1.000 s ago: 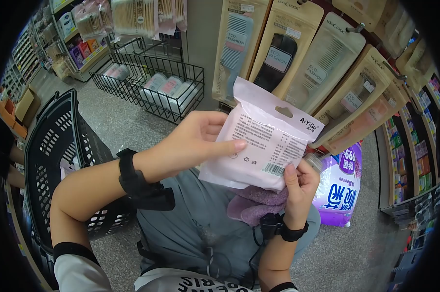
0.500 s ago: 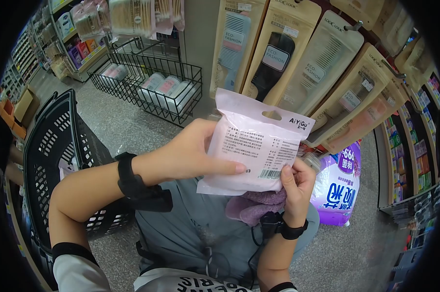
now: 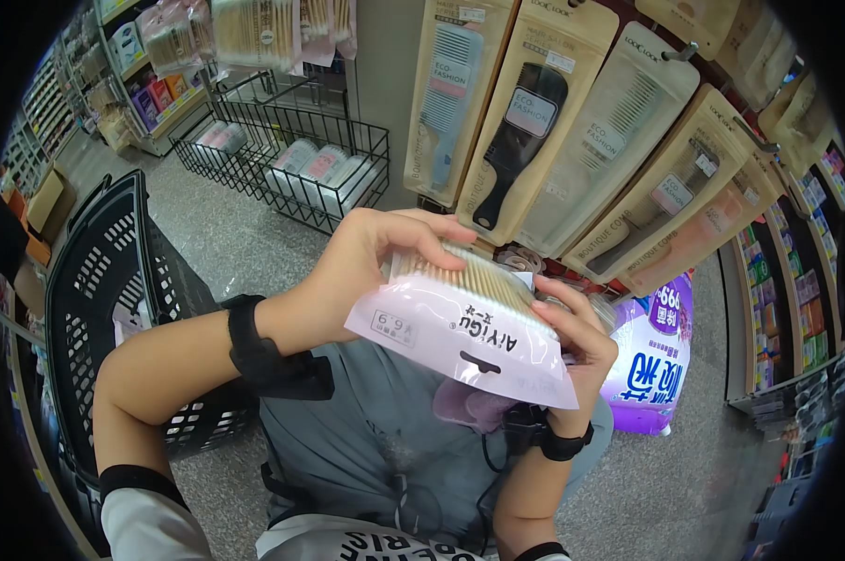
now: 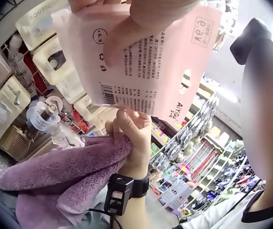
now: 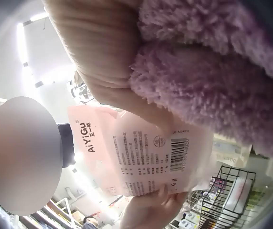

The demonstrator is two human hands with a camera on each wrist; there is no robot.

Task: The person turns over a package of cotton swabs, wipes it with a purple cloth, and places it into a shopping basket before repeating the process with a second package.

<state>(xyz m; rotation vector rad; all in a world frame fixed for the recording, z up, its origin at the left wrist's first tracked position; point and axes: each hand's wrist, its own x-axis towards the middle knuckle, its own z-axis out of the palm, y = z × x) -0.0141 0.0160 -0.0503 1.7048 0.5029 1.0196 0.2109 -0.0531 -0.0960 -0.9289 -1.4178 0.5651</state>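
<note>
Both hands hold a pink pack of cotton swabs [image 3: 455, 318] over the lap, its header tilted toward the body and the swabs showing through a clear window. My left hand [image 3: 371, 252] grips one end, fingers over the window; in the left wrist view its thumb [image 4: 122, 40] lies across the printed back. At the other end, my right hand [image 3: 581, 341] pinches the pack, fingers on top. A fluffy purple cloth [image 4: 70, 167] is bunched in the right hand too, mostly hidden under the pack in the head view.
A black shopping basket [image 3: 95, 280] stands at the left. Packaged combs [image 3: 525, 122] hang in front, with a wire basket [image 3: 282, 154] of packs beside them. A purple-and-white bag [image 3: 651, 365] sits right of the knee. Shelves [image 3: 778, 290] line the right side.
The pack has been flipped from its printed back to its window side, header now toward the body. The left fingers have moved onto the top face.
</note>
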